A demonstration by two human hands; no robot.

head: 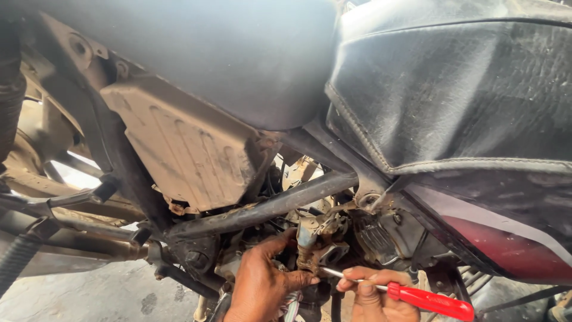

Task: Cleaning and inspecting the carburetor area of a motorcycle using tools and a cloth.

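- My right hand (pixel 372 295) is clamped round the shaft end of a screwdriver (pixel 411 295), just where the metal meets the red handle; the tip points left into the carburettor (pixel 313 247).
- My left hand (pixel 262 283) is closed on the carburettor's lower left side, thumb lying toward the tip, fingers curled up against the body.
- The carburettor sits just below the slanting frame tube (pixel 268 206), under the seat (pixel 453 89) and right of the dusty side cover (pixel 185 149).
- I judge the screwdriver light and stiff, its plastic handle grippy enough; holding further back on the red part would give more turning force.
- The carburettor looks rigid, grimy and probably slick with oil, so I'd steady it by its cast body, not by the thin hoses and wires (pixel 292 304) beneath it.
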